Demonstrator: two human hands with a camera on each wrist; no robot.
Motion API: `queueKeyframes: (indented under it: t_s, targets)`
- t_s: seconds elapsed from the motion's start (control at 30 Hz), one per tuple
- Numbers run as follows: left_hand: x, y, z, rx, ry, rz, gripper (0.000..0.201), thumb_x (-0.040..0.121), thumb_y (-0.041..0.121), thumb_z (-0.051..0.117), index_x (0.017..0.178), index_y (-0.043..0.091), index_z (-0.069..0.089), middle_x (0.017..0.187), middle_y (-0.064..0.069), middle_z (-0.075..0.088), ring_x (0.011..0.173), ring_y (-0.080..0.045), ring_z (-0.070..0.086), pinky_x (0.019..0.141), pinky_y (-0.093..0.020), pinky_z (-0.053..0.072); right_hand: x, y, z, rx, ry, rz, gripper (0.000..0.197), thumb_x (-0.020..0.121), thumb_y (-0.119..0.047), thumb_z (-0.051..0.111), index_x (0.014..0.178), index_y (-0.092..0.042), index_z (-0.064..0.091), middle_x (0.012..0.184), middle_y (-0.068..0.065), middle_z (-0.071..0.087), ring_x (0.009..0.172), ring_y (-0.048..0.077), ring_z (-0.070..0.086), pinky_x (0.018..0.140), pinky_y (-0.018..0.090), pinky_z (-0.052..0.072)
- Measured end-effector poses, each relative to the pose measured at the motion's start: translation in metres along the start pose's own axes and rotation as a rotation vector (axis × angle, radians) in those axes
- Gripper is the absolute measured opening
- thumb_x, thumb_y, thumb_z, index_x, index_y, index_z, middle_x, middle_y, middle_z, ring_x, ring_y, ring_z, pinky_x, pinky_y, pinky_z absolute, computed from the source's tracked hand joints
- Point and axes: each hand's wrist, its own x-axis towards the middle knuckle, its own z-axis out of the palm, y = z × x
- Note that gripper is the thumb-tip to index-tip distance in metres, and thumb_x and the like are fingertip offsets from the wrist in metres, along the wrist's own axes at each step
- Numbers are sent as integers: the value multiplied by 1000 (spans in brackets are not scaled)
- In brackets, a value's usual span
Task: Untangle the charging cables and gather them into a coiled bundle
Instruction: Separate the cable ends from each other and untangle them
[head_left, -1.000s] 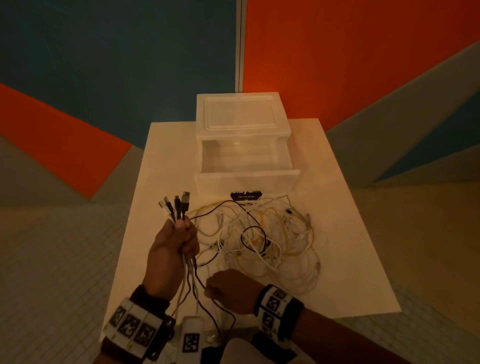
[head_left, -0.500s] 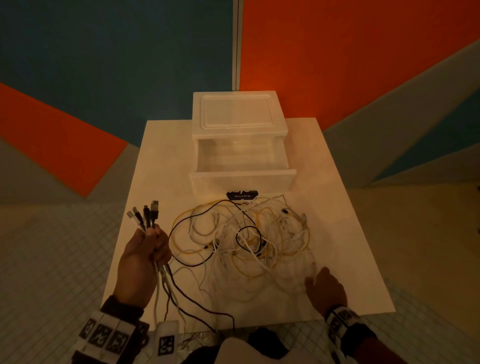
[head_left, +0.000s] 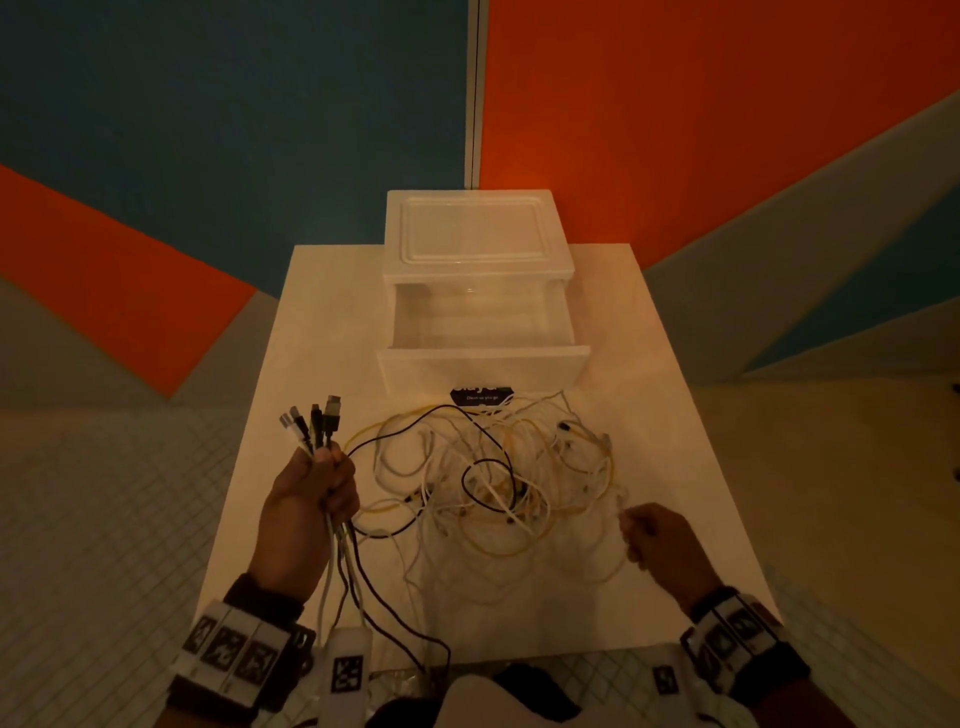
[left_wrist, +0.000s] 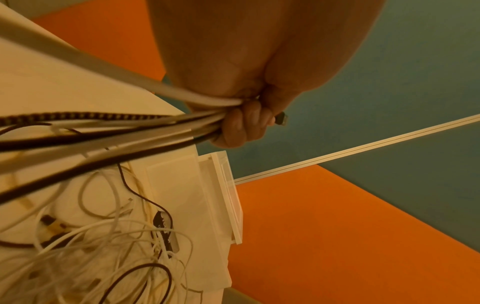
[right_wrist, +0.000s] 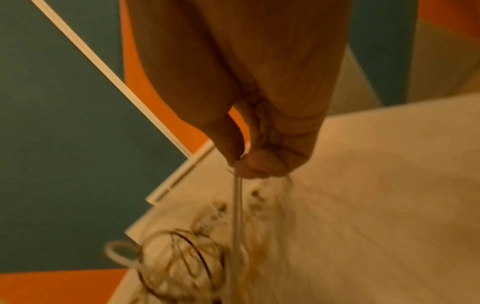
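A tangle of white, yellow and black charging cables (head_left: 488, 483) (left_wrist: 109, 236) (right_wrist: 197, 257) lies spread on the white table (head_left: 322, 322). My left hand (head_left: 311, 499) (left_wrist: 241, 125) is raised at the table's left side and grips several cables in a fist. Their plug ends (head_left: 311, 423) stick up above the fist and the cords trail down past my wrist. My right hand (head_left: 652, 535) (right_wrist: 249, 164) is at the tangle's right edge and pinches a thin white cable (right_wrist: 237, 216) between thumb and curled fingers. That cable runs taut toward the pile.
A white plastic drawer unit (head_left: 478, 291) (left_wrist: 221, 195) stands at the back of the table with its drawer pulled out. A small dark label (head_left: 480, 396) lies in front of it. Tiled floor surrounds the table, and blue and orange walls are behind.
My right hand went from the near middle of the table to the tangle's right edge and took hold of a white cable. The left hand shifted left and back with its cables.
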Motion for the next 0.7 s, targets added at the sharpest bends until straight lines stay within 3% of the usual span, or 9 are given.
queueKeyframes:
  t_s: [0.13, 0.23, 0.33, 0.4, 0.47, 0.53, 0.57, 0.63, 0.7]
  targets:
    - [1, -1, 11, 36, -18, 29, 19, 102, 13, 33, 89, 9, 46, 63, 5, 39, 52, -9, 27, 48, -22, 28, -32, -69, -22, -133, -143, -311, 10, 95, -11, 58, 91, -10, 67, 72, -2, 63, 63, 4, 56, 63, 19, 45]
    - [1, -2, 20, 69, -49, 29, 16, 98, 16, 39, 93, 8, 51, 64, 4, 40, 53, -8, 31, 49, -21, 30, -58, -119, -29, 49, -185, -406, 9, 96, -3, 52, 92, -3, 61, 65, 4, 59, 57, 8, 56, 59, 19, 44]
    - [2, -3, 31, 71, -91, 18, 20, 94, 19, 44, 99, 4, 56, 67, 1, 37, 55, -9, 31, 51, -24, 27, -72, -160, -25, 149, -243, -481, 4, 95, -1, 54, 94, 1, 57, 73, 2, 56, 55, 11, 53, 56, 21, 44]
    - [1, -2, 40, 73, -106, 19, 17, 91, 17, 45, 96, 5, 55, 67, 2, 40, 55, -9, 32, 51, -23, 28, -73, -176, -18, -89, -264, -482, 5, 93, -8, 58, 90, -9, 61, 76, -7, 57, 58, 5, 54, 57, 17, 42]
    - [1, 0, 46, 78, -110, 21, 11, 89, 15, 46, 92, 7, 52, 67, 4, 46, 54, -8, 34, 50, -22, 29, -67, -183, -15, -585, -280, -459, 12, 92, -18, 56, 81, -19, 61, 78, -7, 60, 68, 6, 57, 60, 20, 40]
    - [1, 1, 49, 87, -109, 16, 8, 90, 14, 45, 90, 9, 51, 68, 4, 45, 54, -8, 34, 50, -21, 30, -60, -187, -17, -890, -309, -399, 16, 92, -21, 51, 82, -15, 62, 86, 0, 63, 77, 14, 59, 63, 27, 43]
    - [1, 2, 48, 87, -105, 12, 8, 92, 13, 44, 90, 9, 51, 68, 3, 44, 54, -8, 33, 49, -21, 30, -57, -185, -19, -926, -351, -374, 18, 92, -21, 51, 86, -11, 65, 91, 4, 65, 82, 17, 61, 69, 32, 47]
    - [0, 4, 47, 78, -92, -2, 10, 95, 9, 42, 90, 8, 50, 69, 1, 41, 54, -9, 32, 49, -21, 30, -52, -184, -25, -818, -516, -339, 17, 90, -20, 55, 88, -12, 70, 92, -1, 69, 87, 13, 63, 80, 33, 50]
    - [-1, 7, 46, 71, -90, -15, 13, 97, 7, 38, 89, 8, 48, 69, -1, 38, 54, -10, 30, 49, -21, 29, -55, -185, -32, -579, -699, -298, 16, 90, -18, 59, 84, -14, 74, 78, -12, 68, 75, 1, 61, 74, 24, 50]
